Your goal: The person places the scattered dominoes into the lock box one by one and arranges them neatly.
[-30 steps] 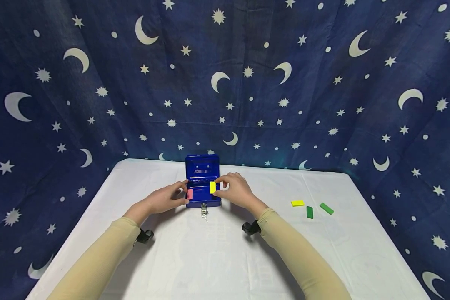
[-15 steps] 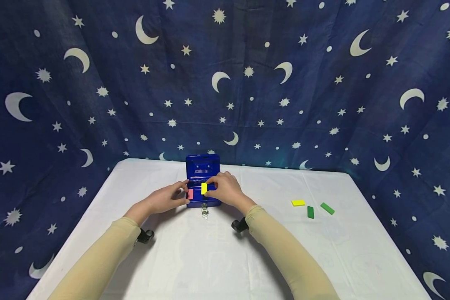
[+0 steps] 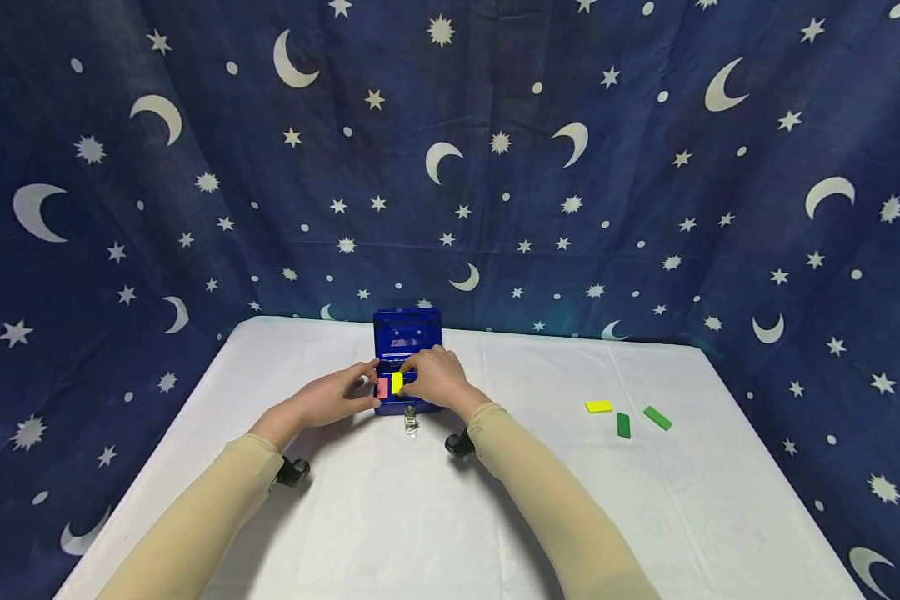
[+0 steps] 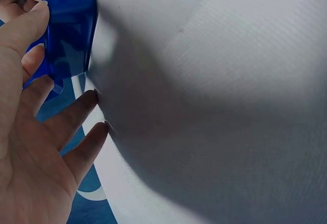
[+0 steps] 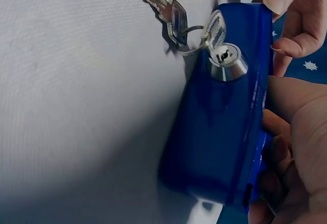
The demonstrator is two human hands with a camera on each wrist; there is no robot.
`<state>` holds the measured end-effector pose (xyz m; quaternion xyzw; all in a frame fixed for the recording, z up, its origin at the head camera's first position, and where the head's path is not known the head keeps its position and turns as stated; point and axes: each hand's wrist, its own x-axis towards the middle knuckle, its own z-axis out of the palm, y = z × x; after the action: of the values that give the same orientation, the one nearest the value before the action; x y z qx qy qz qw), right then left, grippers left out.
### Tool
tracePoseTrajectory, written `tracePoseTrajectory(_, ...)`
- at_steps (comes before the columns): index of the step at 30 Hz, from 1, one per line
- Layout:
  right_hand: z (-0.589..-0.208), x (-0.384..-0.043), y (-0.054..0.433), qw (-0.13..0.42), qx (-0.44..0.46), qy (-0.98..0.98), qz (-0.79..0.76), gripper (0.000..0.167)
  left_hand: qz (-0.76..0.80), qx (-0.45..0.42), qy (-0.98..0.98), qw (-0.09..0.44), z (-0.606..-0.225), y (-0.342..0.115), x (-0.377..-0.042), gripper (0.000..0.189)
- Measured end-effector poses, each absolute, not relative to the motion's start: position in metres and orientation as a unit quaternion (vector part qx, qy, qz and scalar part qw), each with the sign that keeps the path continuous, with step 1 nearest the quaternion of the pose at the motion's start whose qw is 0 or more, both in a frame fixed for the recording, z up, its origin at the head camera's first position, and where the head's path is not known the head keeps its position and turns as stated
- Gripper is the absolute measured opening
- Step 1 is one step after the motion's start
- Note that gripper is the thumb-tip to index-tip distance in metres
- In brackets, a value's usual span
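A small blue metal cash box (image 3: 407, 325) stands with its lid raised near the back of the table. My left hand (image 3: 336, 394) grips its left end, thumb near the front corner and a finger near the back corner. My right hand (image 3: 438, 379) reaches inside and pinches a yellow domino-like block (image 3: 397, 382). Right beside this block, at the box's left end, is a pink block (image 3: 382, 388). In the right wrist view a key sits in the front lock (image 5: 228, 63), and a second key (image 5: 176, 20) hangs from its ring. The box wall hides the right fingertips there.
On the table's right side lie another yellow block (image 3: 598, 407), a dark green block (image 3: 624, 426) and a lighter green block (image 3: 657, 418). A white cloth (image 3: 420, 517) covers the table. Behind it hangs a dark blue curtain (image 3: 495, 208) with moons and stars.
My right hand has carried the yellow block leftward inside the box, from its right side to beside the pink block. My left hand has stayed at the box's left end.
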<state>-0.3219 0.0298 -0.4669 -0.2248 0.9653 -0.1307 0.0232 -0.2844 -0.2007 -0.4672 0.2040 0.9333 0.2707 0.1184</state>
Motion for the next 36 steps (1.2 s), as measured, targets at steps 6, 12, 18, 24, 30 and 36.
tracePoseTrajectory(6,-0.470,-0.321,0.024,0.024,-0.232,0.966,-0.115,0.037,0.275,0.204,0.932,0.119,-0.465,-0.200,-0.283,0.041)
tracePoseTrajectory(12,-0.470,-0.320,0.021,0.025,-0.231,0.969,-0.084,0.037,0.274,0.206,0.932,0.118,-0.465,-0.200,-0.283,0.041)
tracePoseTrajectory(18,-0.471,-0.319,0.019,0.024,-0.225,0.971,-0.074,0.035,0.275,0.203,0.932,0.121,-0.464,-0.199,-0.283,0.040)
tracePoseTrajectory(24,-0.471,-0.318,0.016,0.033,-0.214,0.973,-0.075,0.036,0.275,0.207,0.931,0.121,-0.464,-0.200,-0.283,0.040)
tracePoseTrajectory(30,-0.471,-0.318,0.015,0.038,-0.212,0.974,-0.074,0.038,0.275,0.207,0.931,0.121,-0.465,-0.200,-0.283,0.041)
tracePoseTrajectory(36,-0.471,-0.318,0.016,0.035,-0.217,0.973,-0.073,0.039,0.275,0.205,0.931,0.121,-0.466,-0.200,-0.284,0.042)
